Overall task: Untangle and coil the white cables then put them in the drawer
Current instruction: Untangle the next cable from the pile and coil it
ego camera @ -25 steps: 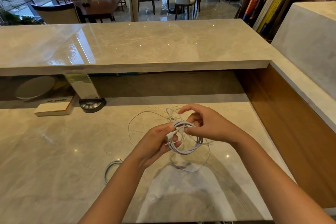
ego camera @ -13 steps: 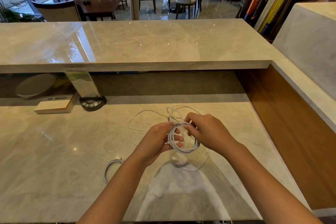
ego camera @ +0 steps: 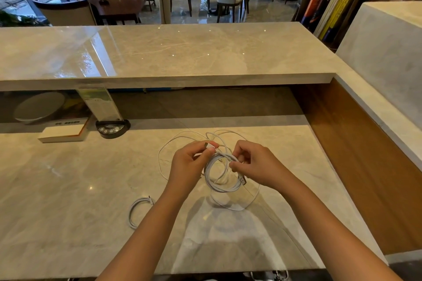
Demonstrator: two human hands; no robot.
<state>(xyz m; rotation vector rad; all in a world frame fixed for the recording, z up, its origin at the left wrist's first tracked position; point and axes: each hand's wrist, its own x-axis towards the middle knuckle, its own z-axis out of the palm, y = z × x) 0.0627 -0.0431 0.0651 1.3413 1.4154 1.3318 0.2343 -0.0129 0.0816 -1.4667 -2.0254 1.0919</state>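
Left hand [ego camera: 190, 164]: pinching a white plug end between thumb and fingertips, above the coil's left edge.
Right hand [ego camera: 255, 164]: pinching the top of the coiled white cable [ego camera: 222, 175], which is hanging in round loops between both hands.
Loose cables [ego camera: 182, 141]: thin white strands lying tangled on the desk behind the hands.
Small coil [ego camera: 139, 211]: lying apart, near the left forearm.
Desk [ego camera: 68, 189]: glossy beige marble.
Book [ego camera: 65, 133]: spine writing too blurred to read.
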